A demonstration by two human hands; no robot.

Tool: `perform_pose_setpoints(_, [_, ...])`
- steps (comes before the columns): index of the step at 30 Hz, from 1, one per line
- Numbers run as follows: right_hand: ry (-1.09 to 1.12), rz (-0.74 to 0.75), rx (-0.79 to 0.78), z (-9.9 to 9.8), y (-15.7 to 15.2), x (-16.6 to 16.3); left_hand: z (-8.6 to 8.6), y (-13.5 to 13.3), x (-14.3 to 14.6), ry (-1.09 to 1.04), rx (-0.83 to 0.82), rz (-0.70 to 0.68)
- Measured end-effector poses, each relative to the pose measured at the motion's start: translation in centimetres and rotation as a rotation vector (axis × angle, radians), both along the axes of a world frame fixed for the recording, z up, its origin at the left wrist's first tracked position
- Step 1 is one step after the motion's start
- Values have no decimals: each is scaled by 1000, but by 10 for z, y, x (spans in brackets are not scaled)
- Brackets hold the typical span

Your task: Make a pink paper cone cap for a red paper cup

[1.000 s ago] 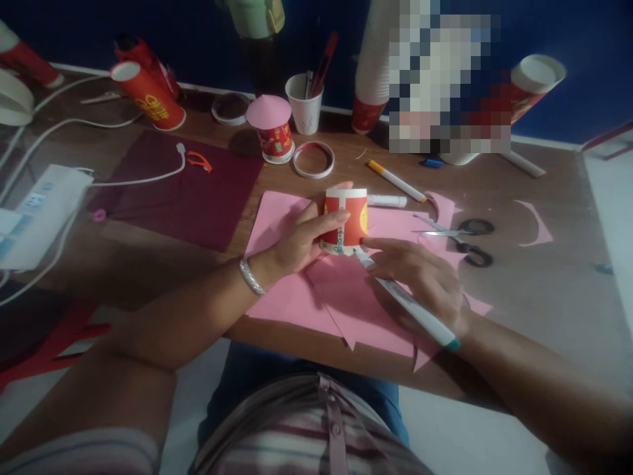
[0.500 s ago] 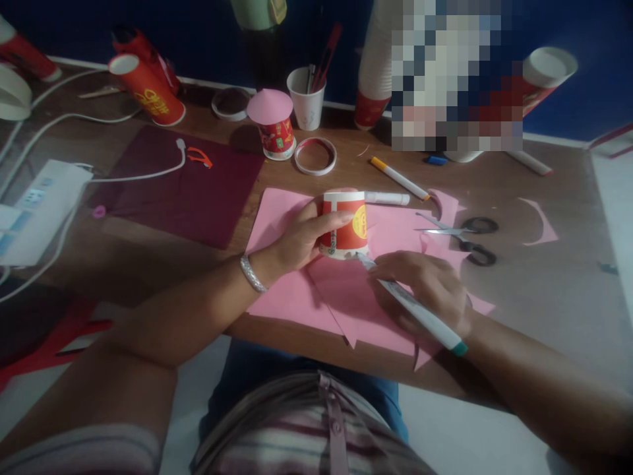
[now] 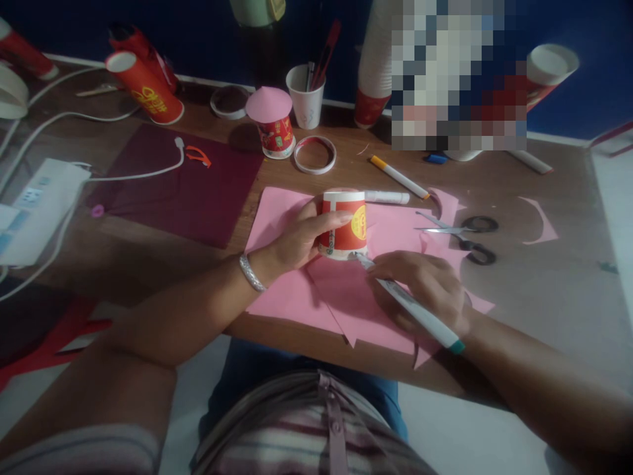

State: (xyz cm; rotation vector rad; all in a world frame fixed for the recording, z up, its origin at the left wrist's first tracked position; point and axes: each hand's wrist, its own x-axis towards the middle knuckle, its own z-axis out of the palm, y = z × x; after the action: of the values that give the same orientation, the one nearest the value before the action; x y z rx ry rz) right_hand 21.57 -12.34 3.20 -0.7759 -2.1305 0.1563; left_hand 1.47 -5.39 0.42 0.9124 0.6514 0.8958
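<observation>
My left hand point(image 3: 301, 236) is wrapped round a red and white paper cup point(image 3: 341, 236) with a yellow emblem, its thumb lying across the front. Between the fingers of my right hand point(image 3: 420, 287) is a white marker point(image 3: 415, 313) with a green end. The marker's tip meets the cup's white lower band, where dark drawn marks show on the left part. Pink paper sheets point(image 3: 287, 297) lie under both hands. Just beyond the cup rests another white marker point(image 3: 388, 197), partly hidden by it.
Black-handled scissors point(image 3: 462, 231) lie right among pink scraps point(image 3: 539, 221). Behind are an orange-ended marker point(image 3: 398, 177), a blue cap point(image 3: 436, 159), a tape roll point(image 3: 315, 156), a cup with a pink cone top point(image 3: 270, 125) and a pen cup point(image 3: 306, 99). A white power strip point(image 3: 42, 208) sits left.
Both hands stay almost in place, with the marker tip still at the cup's lower band. The whole view has shifted very slightly.
</observation>
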Motion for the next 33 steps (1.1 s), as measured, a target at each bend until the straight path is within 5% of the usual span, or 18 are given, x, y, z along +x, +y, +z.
perform_pose_setpoints(33, [-34, 4, -90, 7, -2, -1, -2, 0, -1, -37, 8, -18])
